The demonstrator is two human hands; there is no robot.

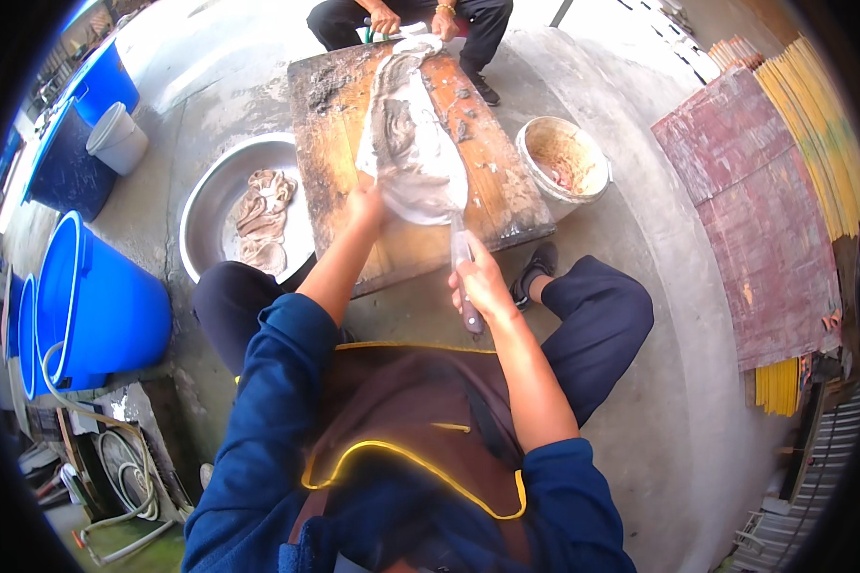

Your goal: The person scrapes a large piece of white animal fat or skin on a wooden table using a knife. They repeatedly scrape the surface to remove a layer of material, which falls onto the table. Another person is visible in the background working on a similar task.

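A wet white sheet with grey patches, looking like animal skin or tripe (403,143), lies lengthwise on a wooden board (492,181). My left hand (365,202), slightly blurred, is closed at the sheet's near left edge. My right hand (480,282) grips the brown handle of a knife (462,250). The blade points away from me, its front part against the sheet's near right edge. Across the board, another person's hands (385,19) are at the sheet's far end. Dark grey scraps (330,88) lie along the board.
Left of the board stands a metal basin (197,239) with crumpled pale brown pieces (263,215). At right is a white bucket (597,196) with pale residue. Blue tubs (115,306), a white pail (117,134) and a hose (76,406) are farther left. Reddish panels (745,210) stand far right.
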